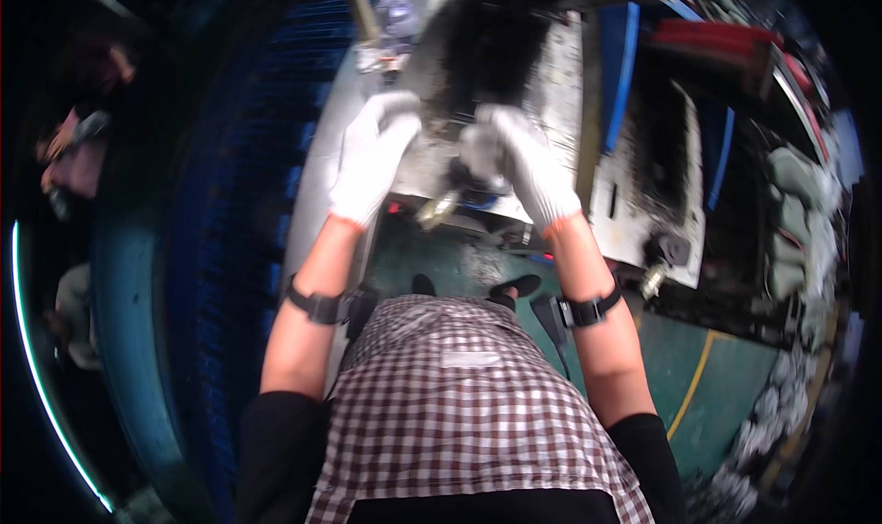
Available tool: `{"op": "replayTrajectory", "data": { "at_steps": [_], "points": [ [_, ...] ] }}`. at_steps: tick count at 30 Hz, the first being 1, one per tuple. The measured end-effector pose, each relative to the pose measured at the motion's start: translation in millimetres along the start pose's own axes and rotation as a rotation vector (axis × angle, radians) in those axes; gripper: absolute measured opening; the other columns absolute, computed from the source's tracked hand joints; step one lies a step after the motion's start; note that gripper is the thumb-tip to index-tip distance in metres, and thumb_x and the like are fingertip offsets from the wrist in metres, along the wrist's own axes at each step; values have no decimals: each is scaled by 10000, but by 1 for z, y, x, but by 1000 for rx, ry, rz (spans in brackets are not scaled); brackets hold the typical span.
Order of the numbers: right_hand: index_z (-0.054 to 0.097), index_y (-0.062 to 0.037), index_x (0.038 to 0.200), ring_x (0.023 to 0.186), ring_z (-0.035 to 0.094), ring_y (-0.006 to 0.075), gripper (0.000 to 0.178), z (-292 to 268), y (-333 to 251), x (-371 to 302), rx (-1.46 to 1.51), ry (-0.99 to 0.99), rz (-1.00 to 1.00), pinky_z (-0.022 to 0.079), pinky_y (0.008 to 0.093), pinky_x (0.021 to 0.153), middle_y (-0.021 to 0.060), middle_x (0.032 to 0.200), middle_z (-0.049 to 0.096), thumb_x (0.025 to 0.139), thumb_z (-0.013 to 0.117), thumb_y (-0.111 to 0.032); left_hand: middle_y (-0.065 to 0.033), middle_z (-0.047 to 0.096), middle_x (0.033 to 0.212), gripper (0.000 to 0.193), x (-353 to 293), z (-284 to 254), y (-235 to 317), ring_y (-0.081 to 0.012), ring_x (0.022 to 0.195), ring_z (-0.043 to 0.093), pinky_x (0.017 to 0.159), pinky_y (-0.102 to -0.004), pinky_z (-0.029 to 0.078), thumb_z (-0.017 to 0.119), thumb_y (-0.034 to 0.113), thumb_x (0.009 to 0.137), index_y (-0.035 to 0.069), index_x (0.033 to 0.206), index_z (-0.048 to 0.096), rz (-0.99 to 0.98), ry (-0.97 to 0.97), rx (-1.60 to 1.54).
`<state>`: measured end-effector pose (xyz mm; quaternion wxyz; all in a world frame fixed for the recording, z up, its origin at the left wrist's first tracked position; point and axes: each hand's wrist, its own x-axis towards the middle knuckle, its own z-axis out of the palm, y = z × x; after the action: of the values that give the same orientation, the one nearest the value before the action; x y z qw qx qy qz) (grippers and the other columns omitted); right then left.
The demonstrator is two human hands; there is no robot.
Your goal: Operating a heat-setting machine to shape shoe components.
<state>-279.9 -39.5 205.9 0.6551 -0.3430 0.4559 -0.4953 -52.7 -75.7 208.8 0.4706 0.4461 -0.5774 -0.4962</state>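
Note:
My left hand, in a white knit glove with an orange cuff edge, is over the left side of a worn metal machine table. Its fingers bend toward the right and are smeared by motion. In a matching glove, my right hand is a little to the right, its fingers bent inward and also blurred. Whether either one holds anything cannot be made out. Just below the right fingers shows a dark part on the table's near edge, with a brass-coloured fitting beside it.
A similar machine table with a black knob stands to the right, past a blue upright bar. Grey-white pieces are piled at far right. Blue slatted structure runs along the left. Other people are at far left.

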Motion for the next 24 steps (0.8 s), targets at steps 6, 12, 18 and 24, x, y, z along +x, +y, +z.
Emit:
{"op": "replayTrajectory", "data": {
  "at_steps": [6, 12, 18, 24],
  "points": [
    [580, -10, 1312, 856, 735, 216, 389, -77, -36, 31, 142, 544, -340, 604, 335, 750, 115, 1006, 722, 1038, 667, -272, -132, 670, 1297, 542, -62, 81, 31, -163, 1105, 663, 990, -326, 551, 741, 131, 958, 35, 1456, 549, -288, -857, 142],
    [581, -6, 1308, 812, 730, 198, 336, -88, -40, 30, 124, 641, -477, 589, 300, 698, 136, 1028, 722, 1053, 637, -217, -144, 642, 1304, 598, -93, 132, 15, -214, 1152, 674, 959, -410, 595, 718, 266, 1025, -10, 1497, 476, -673, -932, -289],
    [604, 5, 1308, 838, 684, 140, 289, -88, -31, 27, -131, 640, -670, 552, 275, 764, 105, 1037, 726, 1071, 615, -160, -113, 712, 1089, 360, -104, 147, -24, -225, 919, 743, 824, -391, 650, 707, 241, 1033, 15, 1298, 618, -947, -1014, -593],
    [693, -49, 1244, 996, 718, 181, 238, -69, -21, 9, -921, 691, -778, 551, 315, 911, 120, 1103, 762, 1027, 666, -145, -138, 697, 1154, 444, -101, 140, -19, -253, 992, 732, 870, -378, 638, 740, 233, 1001, -8, 1342, 589, -830, -1034, -418]
  ]
}}
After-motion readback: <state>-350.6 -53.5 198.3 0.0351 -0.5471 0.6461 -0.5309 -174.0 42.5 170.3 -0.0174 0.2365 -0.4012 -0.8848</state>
